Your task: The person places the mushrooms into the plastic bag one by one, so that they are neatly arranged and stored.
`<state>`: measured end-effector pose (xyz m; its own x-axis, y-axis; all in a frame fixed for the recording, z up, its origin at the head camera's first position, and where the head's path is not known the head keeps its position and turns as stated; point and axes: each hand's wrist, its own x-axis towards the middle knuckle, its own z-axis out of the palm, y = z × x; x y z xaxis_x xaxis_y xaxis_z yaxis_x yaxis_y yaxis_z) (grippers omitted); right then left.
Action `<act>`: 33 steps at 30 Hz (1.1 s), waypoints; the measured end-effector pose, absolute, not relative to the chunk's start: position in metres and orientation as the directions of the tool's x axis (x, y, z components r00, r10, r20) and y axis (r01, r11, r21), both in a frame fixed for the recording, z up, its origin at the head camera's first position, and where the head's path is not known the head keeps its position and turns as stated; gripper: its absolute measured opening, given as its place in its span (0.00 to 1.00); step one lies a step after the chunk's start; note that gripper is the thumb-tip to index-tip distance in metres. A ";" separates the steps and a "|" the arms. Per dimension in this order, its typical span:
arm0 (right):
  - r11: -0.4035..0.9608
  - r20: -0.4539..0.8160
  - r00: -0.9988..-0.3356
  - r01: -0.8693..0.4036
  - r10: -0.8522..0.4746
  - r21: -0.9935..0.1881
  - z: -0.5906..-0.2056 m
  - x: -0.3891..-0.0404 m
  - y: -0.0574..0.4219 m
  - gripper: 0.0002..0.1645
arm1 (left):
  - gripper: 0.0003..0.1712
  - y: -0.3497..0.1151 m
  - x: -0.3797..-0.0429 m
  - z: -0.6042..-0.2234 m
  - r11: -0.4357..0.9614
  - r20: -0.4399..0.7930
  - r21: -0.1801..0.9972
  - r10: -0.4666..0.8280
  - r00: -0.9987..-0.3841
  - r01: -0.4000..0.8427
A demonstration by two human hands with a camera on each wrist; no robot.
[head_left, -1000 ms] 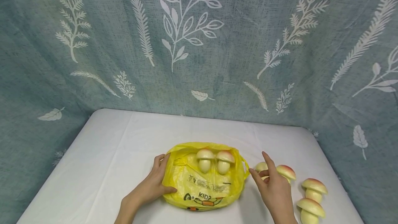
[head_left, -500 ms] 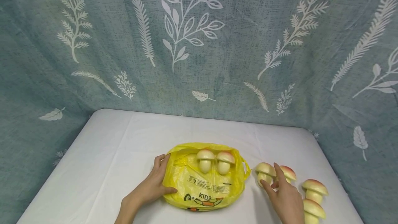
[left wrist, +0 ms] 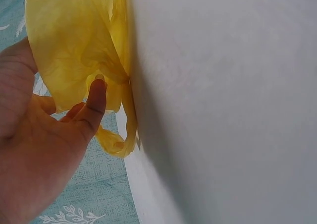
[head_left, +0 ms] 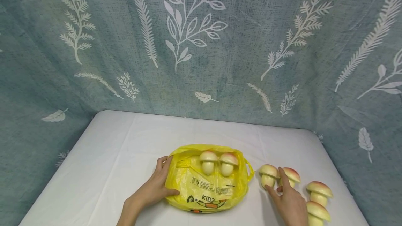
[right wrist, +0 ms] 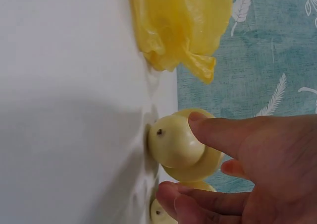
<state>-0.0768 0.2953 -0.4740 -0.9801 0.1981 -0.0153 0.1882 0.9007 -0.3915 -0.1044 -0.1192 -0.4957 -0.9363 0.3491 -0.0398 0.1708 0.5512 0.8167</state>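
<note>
The thumb of the right hand (right wrist: 262, 159) lies over a pale mushroom (right wrist: 173, 142), whose stem end shows a dark spot. Other fingers (right wrist: 171, 195) overlap a second mushroom (right wrist: 159, 215), partly hidden. A yellow bag (right wrist: 181, 26) is near, on the white bench (right wrist: 64, 45), before a blue-green cloth (right wrist: 292, 60).

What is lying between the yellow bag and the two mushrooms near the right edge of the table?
In the head view, one mushroom lies nearer the yellow bag and a second mushroom lies beside it; the right hand is at them.
</note>
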 end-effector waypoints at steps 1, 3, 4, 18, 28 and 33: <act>0.900 -0.014 -0.981 0.183 0.194 -0.396 -0.475 -0.077 0.295 0.47 | 0.66 -0.119 -0.104 -0.495 0.550 -0.041 0.818 0.348 -0.937 0.169; 0.898 -0.011 -0.983 0.174 0.186 -0.404 -0.477 -0.076 0.296 0.47 | 0.66 -0.119 -0.104 -0.495 0.553 -0.040 0.816 0.346 -0.937 0.170; 0.897 -0.009 -0.983 0.170 0.183 -0.408 -0.477 -0.076 0.296 0.47 | 0.66 -0.119 -0.104 -0.495 0.553 -0.040 0.816 0.346 -0.937 0.170; 0.886 -0.037 -0.981 0.188 0.190 -0.423 -0.484 -0.079 0.293 0.48 | 0.66 -0.119 -0.104 -0.495 0.545 -0.032 0.820 0.352 -0.935 0.177; 0.860 0.013 -0.977 0.181 0.212 -0.477 -0.490 -0.078 0.289 0.47 | 0.66 -0.119 -0.105 -0.497 0.556 -0.037 0.813 0.351 -0.936 0.176; 0.858 0.054 -0.974 0.166 0.219 -0.487 -0.494 -0.078 0.289 0.46 | 0.66 -0.119 -0.104 -0.497 0.554 -0.037 0.814 0.350 -0.936 0.175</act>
